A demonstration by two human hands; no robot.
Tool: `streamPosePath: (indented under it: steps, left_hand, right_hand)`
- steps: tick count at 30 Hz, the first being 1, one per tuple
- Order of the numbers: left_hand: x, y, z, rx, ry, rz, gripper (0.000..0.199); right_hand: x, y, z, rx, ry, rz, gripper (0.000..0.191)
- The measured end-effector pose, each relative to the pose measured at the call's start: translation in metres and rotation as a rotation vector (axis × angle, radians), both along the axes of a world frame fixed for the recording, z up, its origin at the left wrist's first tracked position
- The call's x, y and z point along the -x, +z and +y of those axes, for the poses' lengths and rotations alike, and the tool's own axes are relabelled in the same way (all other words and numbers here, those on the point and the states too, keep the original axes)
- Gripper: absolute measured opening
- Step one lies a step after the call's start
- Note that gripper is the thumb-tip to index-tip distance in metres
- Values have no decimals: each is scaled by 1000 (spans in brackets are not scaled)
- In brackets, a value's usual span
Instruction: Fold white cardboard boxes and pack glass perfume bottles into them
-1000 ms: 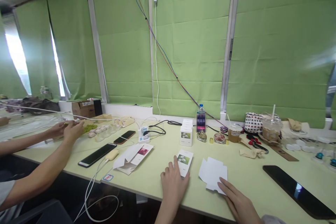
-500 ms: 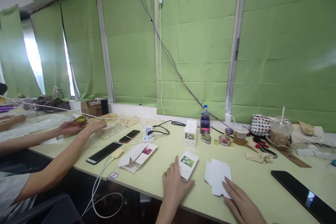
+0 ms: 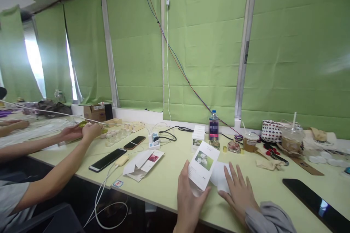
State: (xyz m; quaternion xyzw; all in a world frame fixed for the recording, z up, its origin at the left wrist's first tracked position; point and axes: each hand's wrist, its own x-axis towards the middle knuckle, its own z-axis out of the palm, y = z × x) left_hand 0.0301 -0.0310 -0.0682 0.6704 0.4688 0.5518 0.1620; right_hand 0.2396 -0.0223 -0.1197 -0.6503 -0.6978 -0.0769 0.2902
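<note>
A white box point(image 3: 202, 165) with a green flower picture is raised over the table's front part, tilted, with my left hand point(image 3: 188, 193) gripping its lower end between thumb and fingers. Just to the right, my right hand point(image 3: 240, 193) has its fingers spread over a flat white card piece point(image 3: 219, 175), which it partly hides. Behind the raised box stands a white box group point(image 3: 197, 139). Small glass bottles, one of them pink point(image 3: 233, 146), sit beside gold caps point(image 3: 224, 149). A folded white box with a red picture point(image 3: 144, 164) lies to the left.
Two phones, one long and black point(image 3: 108, 160), and a power strip point(image 3: 154, 142) lie to the left, near a co-worker's arms point(image 3: 58, 169). A drink bottle point(image 3: 213, 125), iced drink cups point(image 3: 250, 140), scissors point(image 3: 279, 157) and a dark phone point(image 3: 317, 204) are behind and right.
My left hand has lifted the flower box off the table and tilted it up. My right hand has moved left and spread its fingers over the white card. The co-worker's hands have shifted left.
</note>
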Motion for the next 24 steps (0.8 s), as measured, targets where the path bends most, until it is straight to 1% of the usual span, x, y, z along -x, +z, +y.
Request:
streamPosePath:
  steps: [3, 4, 5, 6, 8, 10, 11, 12, 14, 17, 20, 22, 24]
  left_hand:
    - [-2, 7, -7, -43, 35, -2, 83]
    - [-2, 10, -9, -23, 46, -20, 85]
    - [-2, 12, -10, 8, 52, -44, 88]
    - [-1, 15, -12, 41, 52, -67, 91]
    - [-2, 18, -15, 77, 40, -94, 93]
    - [-3, 20, -18, 43, 5, -83, 89]
    - [-4, 20, -19, 6, -24, -69, 84]
    - [-6, 20, -20, -31, -58, -53, 78]
    - [-7, 22, -22, -69, -137, -32, 67]
    - [-4, 28, -23, -8, -289, -44, 61]
    - [8, 38, -23, 77, -506, -79, 50]
    - [20, 46, -22, 111, -638, -89, 38]
    - [31, 54, -21, 123, -733, -72, 36]
  right_hand:
    - [19, 44, -14, -36, 203, 258, 80]
    - [24, 56, -20, -33, 251, 340, 79]
    - [28, 66, -26, 5, 321, 394, 79]
    - [31, 73, -31, 50, 395, 451, 78]
    - [37, 80, -37, 128, 552, 567, 78]
    - [41, 82, -40, 151, 682, 693, 81]
    - [43, 83, -40, 147, 722, 748, 86]
    - [44, 85, -40, 136, 739, 797, 93]
    - [45, 89, -41, 132, 728, 882, 107]
    - [37, 98, -42, 200, 713, 984, 117]
    - [25, 102, -43, 247, 716, 1021, 116]
    - [18, 102, -42, 255, 713, 1026, 109]
    - [13, 101, -42, 287, 702, 1030, 101]
